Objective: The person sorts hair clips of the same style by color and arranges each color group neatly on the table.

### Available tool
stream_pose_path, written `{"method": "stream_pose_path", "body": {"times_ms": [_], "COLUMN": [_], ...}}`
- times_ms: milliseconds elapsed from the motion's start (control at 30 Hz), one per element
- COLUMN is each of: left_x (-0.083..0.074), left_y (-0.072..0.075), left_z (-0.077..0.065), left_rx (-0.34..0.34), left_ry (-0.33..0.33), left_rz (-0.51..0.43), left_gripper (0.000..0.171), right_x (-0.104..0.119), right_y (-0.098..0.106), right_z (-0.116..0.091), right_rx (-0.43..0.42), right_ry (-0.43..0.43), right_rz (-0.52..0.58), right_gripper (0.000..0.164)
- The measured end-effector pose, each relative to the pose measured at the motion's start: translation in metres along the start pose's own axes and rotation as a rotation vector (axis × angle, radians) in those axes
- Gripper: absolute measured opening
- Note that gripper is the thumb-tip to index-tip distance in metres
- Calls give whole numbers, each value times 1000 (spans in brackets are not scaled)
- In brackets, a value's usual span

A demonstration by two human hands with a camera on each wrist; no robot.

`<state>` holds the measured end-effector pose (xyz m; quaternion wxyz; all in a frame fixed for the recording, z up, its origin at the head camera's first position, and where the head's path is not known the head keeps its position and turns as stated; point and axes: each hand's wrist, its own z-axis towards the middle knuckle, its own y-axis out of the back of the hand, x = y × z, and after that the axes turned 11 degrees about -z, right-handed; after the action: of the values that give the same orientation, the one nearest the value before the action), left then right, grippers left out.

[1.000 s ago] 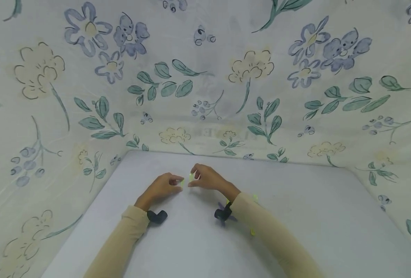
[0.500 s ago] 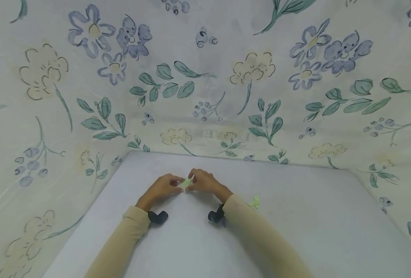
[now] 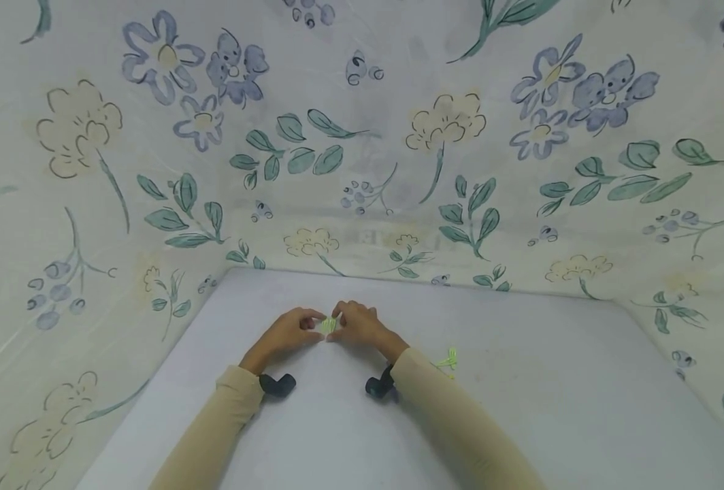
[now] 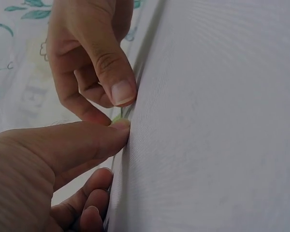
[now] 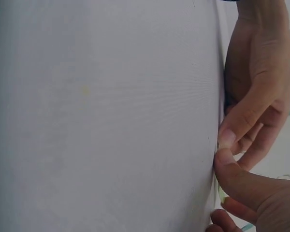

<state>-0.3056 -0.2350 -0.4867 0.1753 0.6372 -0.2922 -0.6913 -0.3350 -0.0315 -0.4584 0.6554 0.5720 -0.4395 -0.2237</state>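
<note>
A small yellow-green piece (image 3: pixel 328 325), with slits like fork tines, is held between both hands over the far part of the white table. My left hand (image 3: pixel 285 332) pinches its left side between thumb and fingertips. On the right side, my right hand (image 3: pixel 362 325) pinches it in the same way. In the left wrist view only a sliver of the yellow-green piece (image 4: pixel 117 117) shows between the fingertips. The right wrist view also shows just a bit of the yellow-green piece (image 5: pixel 224 199) behind the thumb. The fingers hide most of it.
Beside the right forearm lie more fork-like yellow-green pieces (image 3: pixel 450 358), partly covered by the sleeve. A dark wrist camera (image 3: pixel 278 385) sits on each wrist. Flower-patterned sheeting (image 3: pixel 362 136) rises behind the white table (image 3: pixel 313 435) and along its sides.
Each hand held a yellow-green bit with a gap between; the right hand has moved left and slightly down until they meet. The left hand has barely moved.
</note>
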Motion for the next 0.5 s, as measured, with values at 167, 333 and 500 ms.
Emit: {"method": "stream_pose_path", "body": {"times_ms": [167, 333, 500], "left_x": [-2, -3, -3], "left_y": [-1, -2, -2], "left_z": [-2, -4, -2], "left_rx": [6, 0, -13], "left_ry": [3, -2, 14], "left_rz": [-11, -5, 3], "left_gripper": [43, 42, 42], "right_x": [-1, -2, -2], "right_y": [-2, -3, -2], "right_z": [1, 2, 3], "right_rx": [13, 13, 11], "right_ry": [-13, -7, -3], "right_rz": [-13, -20, -26], "right_gripper": [49, 51, 51]}}
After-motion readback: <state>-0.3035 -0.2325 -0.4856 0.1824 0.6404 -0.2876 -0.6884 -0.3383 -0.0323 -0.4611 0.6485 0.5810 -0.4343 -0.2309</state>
